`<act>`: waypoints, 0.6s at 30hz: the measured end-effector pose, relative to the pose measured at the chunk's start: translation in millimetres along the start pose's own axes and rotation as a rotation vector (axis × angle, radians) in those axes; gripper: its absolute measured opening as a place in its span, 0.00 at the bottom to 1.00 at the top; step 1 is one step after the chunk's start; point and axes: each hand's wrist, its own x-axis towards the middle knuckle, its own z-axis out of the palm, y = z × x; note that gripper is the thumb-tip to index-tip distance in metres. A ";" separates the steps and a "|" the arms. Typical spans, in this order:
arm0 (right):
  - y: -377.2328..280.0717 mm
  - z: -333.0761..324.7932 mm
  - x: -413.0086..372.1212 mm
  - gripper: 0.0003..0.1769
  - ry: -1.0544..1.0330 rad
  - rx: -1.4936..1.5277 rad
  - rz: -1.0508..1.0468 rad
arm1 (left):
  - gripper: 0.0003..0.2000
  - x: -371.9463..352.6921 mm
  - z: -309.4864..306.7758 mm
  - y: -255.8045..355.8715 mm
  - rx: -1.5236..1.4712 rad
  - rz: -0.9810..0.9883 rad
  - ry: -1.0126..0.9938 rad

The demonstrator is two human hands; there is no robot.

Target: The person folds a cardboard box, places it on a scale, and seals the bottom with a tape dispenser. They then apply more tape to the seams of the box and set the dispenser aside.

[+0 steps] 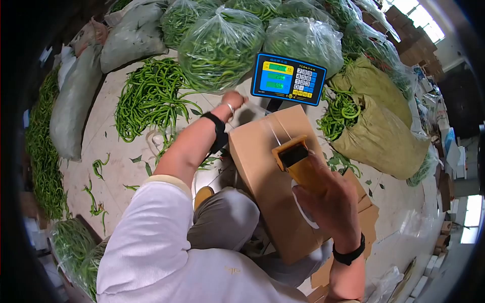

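A closed cardboard box lies across my lap, with a strip of clear tape running along its top. My right hand is wrapped round a yellow tape dispenser held over the middle of the box. Beyond the box's far left corner, my left hand is closed, its fingers pressed together near the far end of the tape; whether it grips the tape is too small to tell. Just past the box's far edge stands a blue digital scale display with lit green readouts.
Loose green peppers are heaped at the left, beside a clear bag of peppers. An open yellowish sack spills peppers at the right. Flat cardboard lies right of the box. Grey sacks line the left side.
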 end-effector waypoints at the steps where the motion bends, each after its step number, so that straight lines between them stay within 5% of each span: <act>1: 1.2 0.9 0.5 0.36 0.004 0.004 -0.010 | 0.21 2.1 19.1 -14.3 0.171 0.153 -0.044; 3: 2.9 1.8 1.0 0.36 0.005 0.006 -0.021 | 0.20 -10.3 44.6 -16.9 0.354 0.363 -0.182; 5: 2.4 1.5 0.8 0.36 0.013 -0.016 -0.030 | 0.20 -21.8 60.9 -17.9 0.212 0.366 -0.383; 18: 1.7 7.2 4.5 0.40 0.017 0.011 0.004 | 0.20 43.5 151.4 -76.6 0.701 0.829 -0.284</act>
